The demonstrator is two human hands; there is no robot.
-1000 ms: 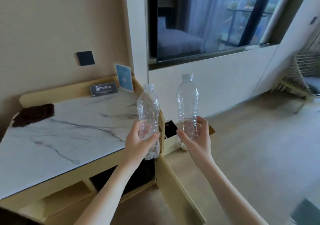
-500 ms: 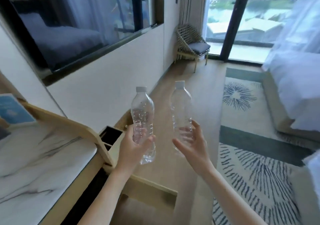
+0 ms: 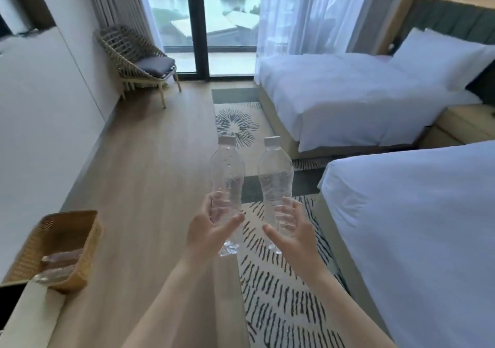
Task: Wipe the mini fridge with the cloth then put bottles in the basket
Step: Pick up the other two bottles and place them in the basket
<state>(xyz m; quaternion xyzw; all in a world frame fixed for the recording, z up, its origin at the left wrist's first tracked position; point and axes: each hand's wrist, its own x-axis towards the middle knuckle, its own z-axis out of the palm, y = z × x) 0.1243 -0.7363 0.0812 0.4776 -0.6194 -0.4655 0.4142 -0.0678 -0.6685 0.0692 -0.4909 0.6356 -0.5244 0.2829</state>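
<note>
Two clear plastic bottles with white caps, upright as a second ago: left bottle (image 3: pixel 227 176) clamped in your left grip (image 3: pixel 211 229), right bottle (image 3: pixel 275 176) clamped in your right grip (image 3: pixel 292 232). Changed: you turned away from the marble table; woven wicker basket (image 3: pixel 93 229) now at eight o'clock, other bottles (image 3: pixel 61 258) lying inside. Delivery likely next.

I face a patterned rug (image 3: pixel 270 280) on the wooden floor (image 3: pixel 150 176). Right of the rug stand the near bed (image 3: pixel 417 227) and far bed (image 3: pixel 342 98); beyond it, a glass door (image 3: pixel 225 21); left, a wicker chair (image 3: pixel 128 53).
</note>
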